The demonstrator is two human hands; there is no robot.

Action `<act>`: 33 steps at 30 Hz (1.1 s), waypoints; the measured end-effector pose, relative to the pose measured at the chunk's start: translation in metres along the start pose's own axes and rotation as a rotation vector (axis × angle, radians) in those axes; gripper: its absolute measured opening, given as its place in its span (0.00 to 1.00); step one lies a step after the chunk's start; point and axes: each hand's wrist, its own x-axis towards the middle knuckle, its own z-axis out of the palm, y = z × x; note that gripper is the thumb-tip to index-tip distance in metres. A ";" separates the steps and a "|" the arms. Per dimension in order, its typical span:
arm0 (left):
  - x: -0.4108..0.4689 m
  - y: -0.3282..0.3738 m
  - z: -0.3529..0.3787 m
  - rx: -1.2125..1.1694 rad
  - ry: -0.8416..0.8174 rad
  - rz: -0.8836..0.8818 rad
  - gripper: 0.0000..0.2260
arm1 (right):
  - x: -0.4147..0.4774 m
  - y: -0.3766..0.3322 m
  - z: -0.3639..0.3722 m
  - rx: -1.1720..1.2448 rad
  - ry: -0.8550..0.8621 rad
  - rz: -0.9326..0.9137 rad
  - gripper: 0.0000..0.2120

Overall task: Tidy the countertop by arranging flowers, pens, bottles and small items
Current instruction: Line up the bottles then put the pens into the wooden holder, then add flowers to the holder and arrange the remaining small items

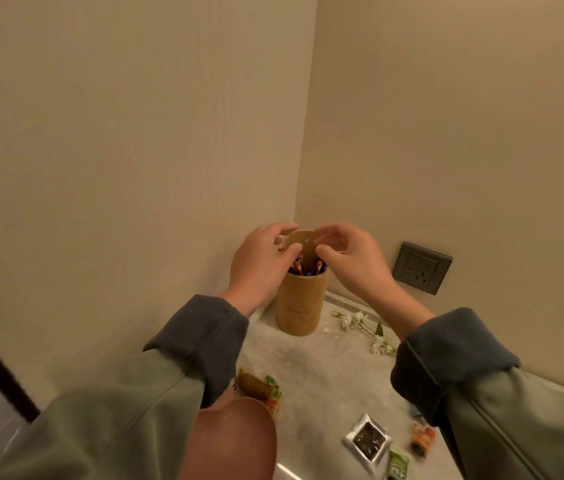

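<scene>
The pen cup (302, 303) stands in the countertop's (311, 368) far corner, walls close behind and left. Flowers (365, 329) lie along the right edge; packets (367, 441) and a wrapper (259, 386) clutter the near end. The middle strip lies open.

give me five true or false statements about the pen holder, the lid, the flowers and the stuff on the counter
1. Both hands hold the round lid over the pen holder: the left hand and the right hand. True.
2. The pen holder is empty. False: pens stand in it.
3. The flowers lie on the counter, right of the holder. True.
4. The flowers are in a vase. False: they lie loose on the counter.
5. The wall socket has a plug in it. False: nothing is plugged in.
</scene>
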 end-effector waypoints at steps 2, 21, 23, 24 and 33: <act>-0.016 0.002 -0.008 -0.012 -0.004 -0.020 0.13 | -0.014 -0.002 0.004 0.011 -0.042 0.022 0.11; -0.192 -0.056 -0.033 0.155 -0.311 -0.395 0.15 | -0.093 0.038 0.107 -0.398 -0.790 0.302 0.25; -0.194 -0.062 -0.034 0.202 -0.360 -0.295 0.15 | -0.095 0.045 0.116 -0.424 -0.773 0.315 0.27; -0.193 -0.067 -0.034 0.234 -0.389 -0.252 0.16 | -0.095 0.048 0.121 -0.426 -0.756 0.328 0.28; -0.182 -0.103 -0.033 0.453 -0.640 -0.131 0.20 | -0.112 0.075 0.159 -0.513 -0.526 0.341 0.24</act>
